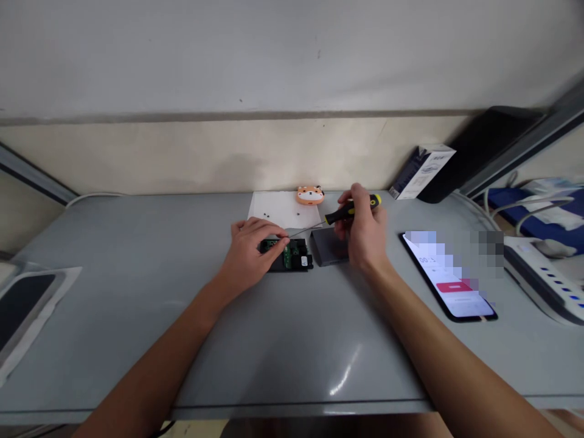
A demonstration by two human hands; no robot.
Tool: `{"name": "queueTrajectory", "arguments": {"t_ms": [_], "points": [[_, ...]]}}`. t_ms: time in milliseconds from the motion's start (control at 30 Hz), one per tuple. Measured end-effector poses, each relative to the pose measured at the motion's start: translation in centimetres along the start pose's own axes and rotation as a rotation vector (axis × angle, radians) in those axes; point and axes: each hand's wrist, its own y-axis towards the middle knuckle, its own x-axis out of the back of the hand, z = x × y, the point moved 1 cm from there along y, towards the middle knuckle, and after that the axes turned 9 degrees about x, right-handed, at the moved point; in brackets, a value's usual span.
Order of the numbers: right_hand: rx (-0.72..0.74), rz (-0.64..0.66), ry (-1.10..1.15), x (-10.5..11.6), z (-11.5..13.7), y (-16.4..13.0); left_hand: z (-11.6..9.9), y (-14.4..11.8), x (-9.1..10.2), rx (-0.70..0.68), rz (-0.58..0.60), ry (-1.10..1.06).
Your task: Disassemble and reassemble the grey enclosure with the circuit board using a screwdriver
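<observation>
My left hand (249,252) presses down on a small black device with a green circuit board (292,255) lying on the grey table (137,286). My right hand (360,234) grips a screwdriver (349,210) with a black and yellow handle; its thin shaft slants left and down toward the board beside my left fingertips. A grey flat cover (326,246) lies just right of the board, partly under my right hand. Behind them a white paper sheet (283,210) carries a few tiny dark screws.
An orange animal-shaped trinket (310,194) sits at the paper's far edge. A phone (449,280) with a lit screen lies to the right, a white power strip (542,277) beyond it. A small carton (422,171) leans by the wall. A dark tablet-like item (22,310) rests far left.
</observation>
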Motion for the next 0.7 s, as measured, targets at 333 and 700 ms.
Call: {"name": "queueTrajectory", "arguments": {"t_ms": [333, 700], "points": [[0.343, 0.036, -0.068, 0.0, 1.8, -0.9, -0.7, -0.3, 0.3, 0.049, 0.072, -0.086], [0.375, 0.181, -0.269, 0.1, 1.1, -1.5, -0.2, -0.4, 0.4, 0.016, 0.324, 0.012]]}}
